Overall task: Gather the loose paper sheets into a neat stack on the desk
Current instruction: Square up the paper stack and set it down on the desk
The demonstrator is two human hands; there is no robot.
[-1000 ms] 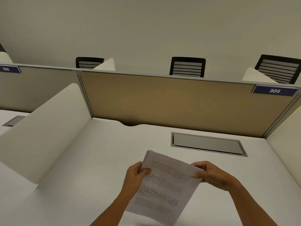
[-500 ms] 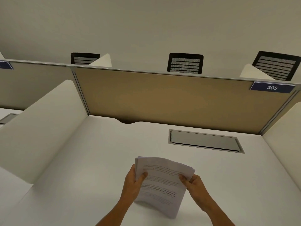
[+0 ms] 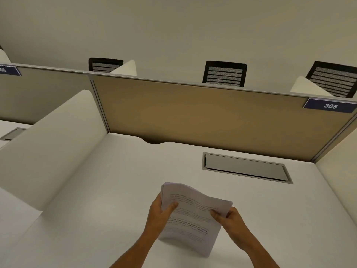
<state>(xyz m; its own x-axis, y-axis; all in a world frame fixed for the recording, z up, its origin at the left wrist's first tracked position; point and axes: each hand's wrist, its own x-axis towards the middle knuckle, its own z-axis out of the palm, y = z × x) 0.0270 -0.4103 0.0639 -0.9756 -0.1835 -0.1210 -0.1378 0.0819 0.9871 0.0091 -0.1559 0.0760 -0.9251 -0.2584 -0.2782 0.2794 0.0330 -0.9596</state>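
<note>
The sheets [image 3: 190, 215] are pinched at their upper side edges, the left hand [image 3: 159, 213] with its thumb laid over the printed face and its fingers [image 3: 158, 198] hidden mostly behind, the right hand [image 3: 229, 217] with its fingers [image 3: 216, 214] curled onto the front near the top right corner; the bundle is held upright, its lower edge at or just above the desk [image 3: 96, 190], which of the two cannot be told. The sheets are bowed between the grips, and the top edges are seen slightly fanned; if the pinch is slackened unevenly, the inner sheets could slide out of register or buckle; a tap made while the bundle is tilted could leave the corners skewed. Printed lines are visible on the front sheet but cannot be read; "305" is read on a blue plate [image 3: 330, 106] on the partition [image 3: 193, 113]; a second plate [image 3: 7, 70] at far left is cut off.
</note>
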